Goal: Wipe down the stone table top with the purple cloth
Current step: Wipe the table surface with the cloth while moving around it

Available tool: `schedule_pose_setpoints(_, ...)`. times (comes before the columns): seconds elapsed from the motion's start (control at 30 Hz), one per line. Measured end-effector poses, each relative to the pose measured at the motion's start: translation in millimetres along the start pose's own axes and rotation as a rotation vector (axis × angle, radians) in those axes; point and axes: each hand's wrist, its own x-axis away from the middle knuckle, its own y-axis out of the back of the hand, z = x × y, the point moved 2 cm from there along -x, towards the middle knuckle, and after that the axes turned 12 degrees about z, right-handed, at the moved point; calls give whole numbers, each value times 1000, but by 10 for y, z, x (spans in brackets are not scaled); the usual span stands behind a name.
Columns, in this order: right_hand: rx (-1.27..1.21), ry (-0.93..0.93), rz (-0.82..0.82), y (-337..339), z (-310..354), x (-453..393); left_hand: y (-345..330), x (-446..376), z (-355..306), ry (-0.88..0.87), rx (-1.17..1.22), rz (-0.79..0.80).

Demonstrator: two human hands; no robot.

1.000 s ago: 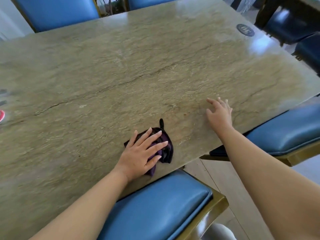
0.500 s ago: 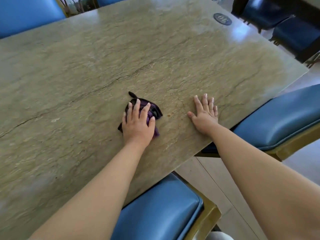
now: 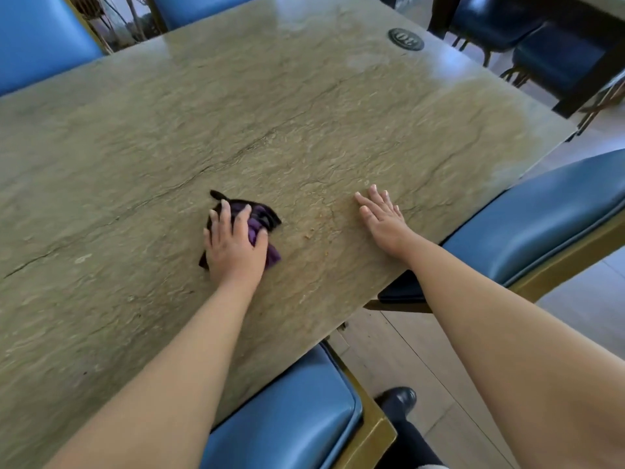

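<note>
The stone table top (image 3: 304, 106) is a greenish-tan slab with dark veins that fills most of the view. A crumpled purple cloth (image 3: 261, 218) lies on it near the front edge. My left hand (image 3: 233, 242) presses down on the cloth with the fingers curled over it, hiding its middle. My right hand (image 3: 382, 218) rests flat on the stone to the right of the cloth, fingers spread, holding nothing. Small crumbs (image 3: 309, 234) lie on the stone between the two hands.
Blue padded chairs stand around the table: one tucked under the front edge (image 3: 287, 418), one at the right (image 3: 541, 218), two at the far side (image 3: 40, 38). A round dark badge (image 3: 405, 39) sits at the far right corner. A black shoe (image 3: 397, 401) shows on the floor.
My left hand slid the cloth away from the front edge towards the table's middle. My right hand stayed flat on the stone beside it.
</note>
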Motion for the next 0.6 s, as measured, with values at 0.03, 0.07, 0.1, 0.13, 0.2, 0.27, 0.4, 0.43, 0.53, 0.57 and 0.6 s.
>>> schedule_pose_setpoints(0.03, 2, 3, -5, 10, -10, -17, 2, -110, -113, 22, 29, 0)
schedule_pose_setpoints(0.07, 6, 2, -15, 10, -17, -29, -11, -185, -247, 17, 49, 5)
schedule_pose_setpoints(0.1, 8, -1, -23, 9, -24, -38, -48, -216, -396, -15, 53, 12)
schedule_pose_setpoints(0.13, 5, -3, -28, 9, -26, -48, -99, -195, -552, -78, 36, 22)
schedule_pose_setpoints(0.2, -22, 0, -26, 14, -21, -61, -241, 7, -809, -258, -27, 44)
schedule_pose_setpoints(0.27, -43, 6, -25, 23, -8, -64, -335, 341, -905, -427, -51, 77)
schedule_pose_setpoints(0.4, -110, 15, -8, 58, 20, -51, -327, 751, -703, -680, 183, 259)
schedule_pose_setpoints(0.43, -125, 18, -1, 68, 28, -46, -286, 762, -644, -684, 298, 301)
schedule_pose_setpoints(0.53, -158, 26, 12, 77, 29, -32, -136, 581, -571, -563, 477, 150)
schedule_pose_setpoints(0.57, -158, 25, 11, 73, 28, -34, -109, 444, -560, -495, 476, 65)
schedule_pose_setpoints(0.6, -153, 21, 10, 69, 27, -38, -92, 285, -561, -423, 459, 9)
